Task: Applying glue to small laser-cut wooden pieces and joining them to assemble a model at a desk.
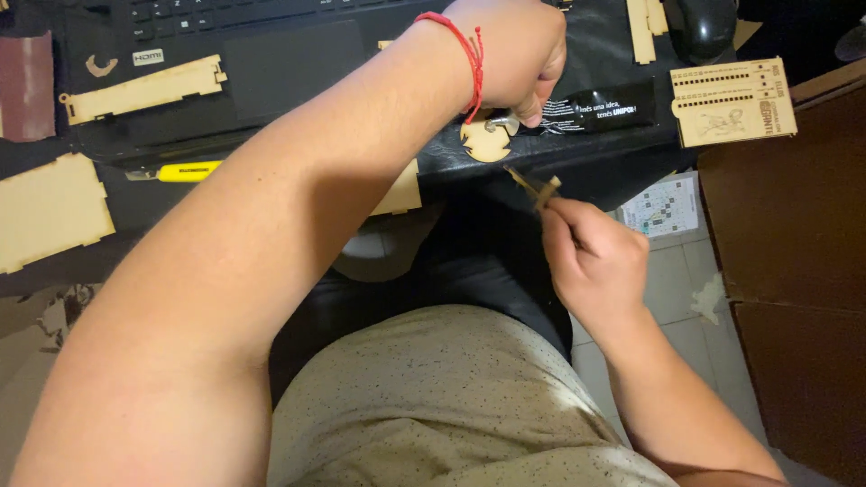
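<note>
pinching a small thin wooden piece (534, 187) between thumb and fingertips, the right hand (591, 261) sits nearest the body, raised off the lap with the piece tilted up and away so that its free end points toward the other hand; held by one end like this, the rest of the piece is left bare and easy to line up. just beyond its tip, close but apart, the left hand (514, 54) reaches across from the far side of the body, fingers curled shut around a small grey metal bit pressed down on a round notched wooden disc (484, 141), which lies at the near edge of the black desk (595, 171), right under those fingers; the edge spot keeps the disc within reach of both hands and the downward grip seems to pin it flat. a red string bracelet (467, 56) circles the left wrist. just right of the left hand lies a black tube (600, 110) on its side, and farther right a flat engraved wooden panel (732, 101). left of the forearm rest a yellow-handled knife (185, 170) and more cut wooden sheets (144, 88), spread flat as if sorted. beyond the left hand sit a laptop (271, 54) and a dark mouse (704, 27).
</note>
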